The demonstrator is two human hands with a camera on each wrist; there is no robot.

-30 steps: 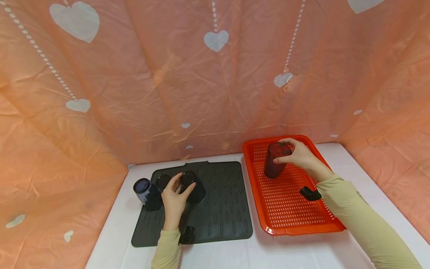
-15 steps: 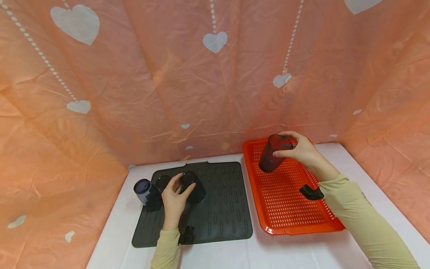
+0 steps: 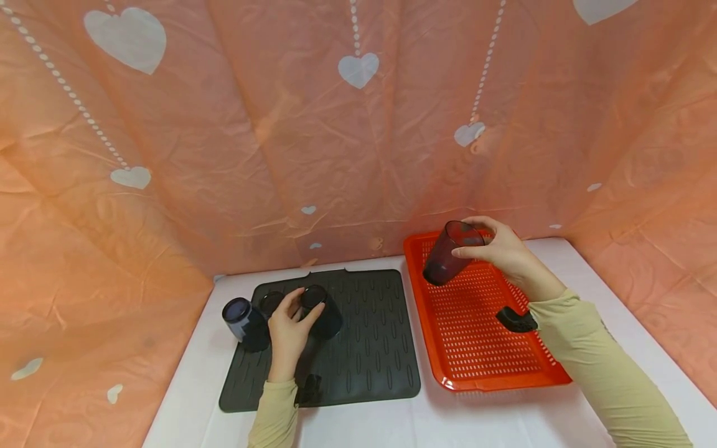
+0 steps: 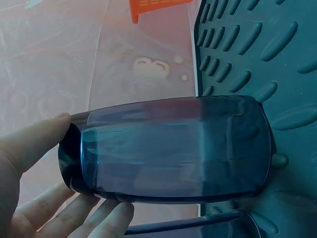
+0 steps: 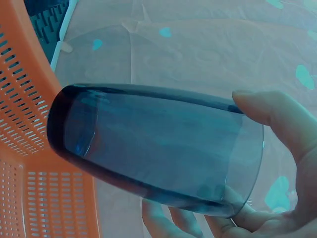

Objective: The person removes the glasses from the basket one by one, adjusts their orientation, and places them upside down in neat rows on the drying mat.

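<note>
My left hand (image 3: 289, 339) grips a dark tinted drinking glass (image 3: 329, 320) by its thick base. That glass is upside down, its mouth on the black ribbed drying mat (image 3: 372, 354); the left wrist view shows thumb and fingers round the base (image 4: 72, 158). On the right, a second tinted glass (image 3: 445, 255) hangs tilted over the far left part of the red basket (image 3: 506, 382). My right hand (image 3: 506, 255) holds it near its open rim, thumb on one side and fingers on the other, the thick base (image 5: 58, 124) pointing down and left.
Two more dark glasses stand upside down on the mat's left side: one (image 3: 246, 323) at the edge, another (image 3: 271, 302) partly hidden behind my left hand. A white cloth (image 3: 386, 423) covers the table. An orange heart-patterned sheet (image 3: 358, 155) hangs behind.
My right hand has raised its glass from inside the basket, shifting it slightly left and tilting it further, base toward the left. The left hand and its glass have stayed put.
</note>
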